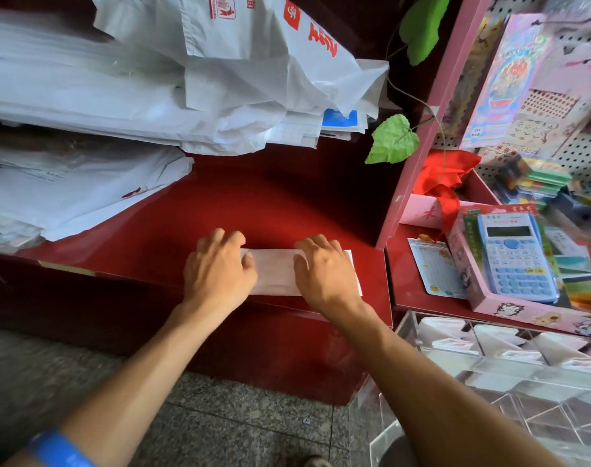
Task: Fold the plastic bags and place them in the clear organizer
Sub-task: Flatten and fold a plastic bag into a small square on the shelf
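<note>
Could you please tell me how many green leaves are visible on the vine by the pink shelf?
2. One leaf hangs at the top, left of the pink shelf frame; the other leaf hangs lower, beside the pile of plastic bags. More may lie out of view.

blue calculator [516,256], green leaf [393,139], red counter [253,200]
</note>
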